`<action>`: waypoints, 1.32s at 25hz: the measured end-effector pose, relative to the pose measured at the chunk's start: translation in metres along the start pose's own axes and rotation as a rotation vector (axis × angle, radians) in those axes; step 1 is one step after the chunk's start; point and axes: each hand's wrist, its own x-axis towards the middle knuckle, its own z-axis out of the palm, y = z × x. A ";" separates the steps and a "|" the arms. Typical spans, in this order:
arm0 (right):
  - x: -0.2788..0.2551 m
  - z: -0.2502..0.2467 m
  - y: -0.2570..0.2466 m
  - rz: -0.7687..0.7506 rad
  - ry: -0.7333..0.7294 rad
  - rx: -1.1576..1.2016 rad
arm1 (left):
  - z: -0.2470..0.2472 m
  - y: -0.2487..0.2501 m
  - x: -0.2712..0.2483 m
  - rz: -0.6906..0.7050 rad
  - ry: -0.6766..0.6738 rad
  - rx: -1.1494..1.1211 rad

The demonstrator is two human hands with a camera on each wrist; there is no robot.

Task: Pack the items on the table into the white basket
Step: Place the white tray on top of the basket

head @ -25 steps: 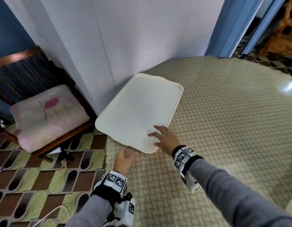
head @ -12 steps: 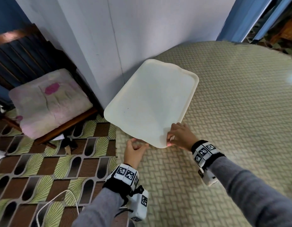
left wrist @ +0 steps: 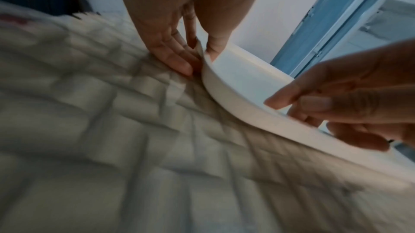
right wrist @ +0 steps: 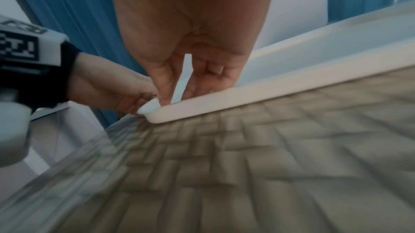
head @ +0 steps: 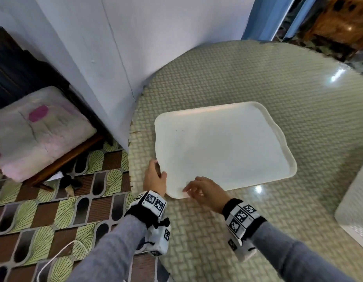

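One white tray [head: 223, 147] lies flat on the round table [head: 278, 82], which is covered by a woven-pattern cloth; the tray's near-left corner is toward the person. One white basket [head: 357, 210] stands at the table's right edge, only partly in frame and well apart from the tray. Two hands are in view, both at that near-left corner. The left hand [head: 155, 180] grips the tray's left rim: in the left wrist view its thumb lies inside the rim and its fingers [left wrist: 170, 55] sit against the outer side, down by the cloth. The right hand [head: 205, 191] reaches in from the near side with curled fingers; in the right wrist view its fingertips [right wrist: 166, 93] pinch the near rim beside the corner. One cushioned chair [head: 34, 131] stands on the patterned floor at left.
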 end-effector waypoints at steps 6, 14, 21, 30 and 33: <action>-0.039 -0.043 0.064 0.546 0.630 -0.190 | -0.009 0.023 0.000 0.023 0.105 -0.083; -0.120 -0.093 0.104 1.039 0.898 0.320 | -0.038 0.024 0.031 0.035 0.084 -0.138; -0.172 -0.135 0.057 0.771 1.287 0.304 | -0.044 0.076 0.007 0.186 0.107 -0.239; -0.326 -0.189 0.045 0.655 1.721 0.202 | 0.011 0.221 -0.073 0.564 -0.039 -0.401; -0.391 -0.193 0.060 0.745 1.766 0.211 | 0.054 0.251 -0.111 0.618 -0.136 -0.394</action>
